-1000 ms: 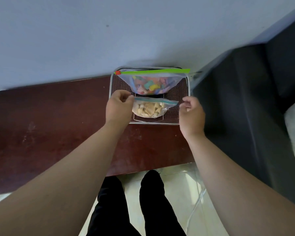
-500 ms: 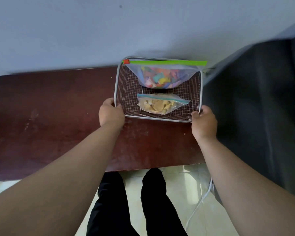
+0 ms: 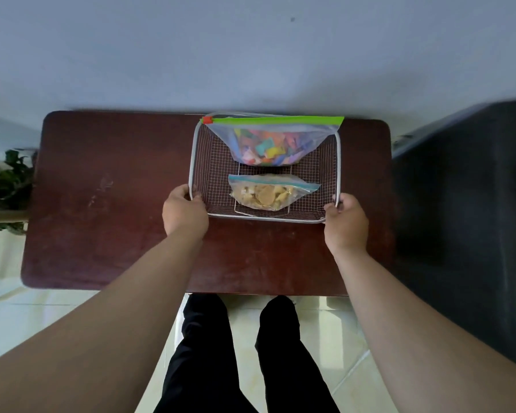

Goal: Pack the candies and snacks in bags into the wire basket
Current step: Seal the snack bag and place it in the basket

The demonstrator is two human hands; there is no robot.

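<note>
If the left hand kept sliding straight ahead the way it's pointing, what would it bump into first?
Probably nothing new: the left hand already grips the near-left corner of the wire basket. Pushed on, it would just run along that left rim, missing both bags, though depth is hard to judge.

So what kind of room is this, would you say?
Probably a home living room: a dark wooden coffee table against a plain wall, a dark sofa to its right, a houseplant to its left, and a tiled floor.

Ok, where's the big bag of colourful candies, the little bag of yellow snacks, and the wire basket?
Big clear zip bag of colourful candies (image 3: 267, 147), head view, on the candy pile.
Small clear zip bag of yellow snacks (image 3: 265, 195), head view, on its middle.
Grey wire mesh basket (image 3: 265, 217), head view, on its near rim.
</note>
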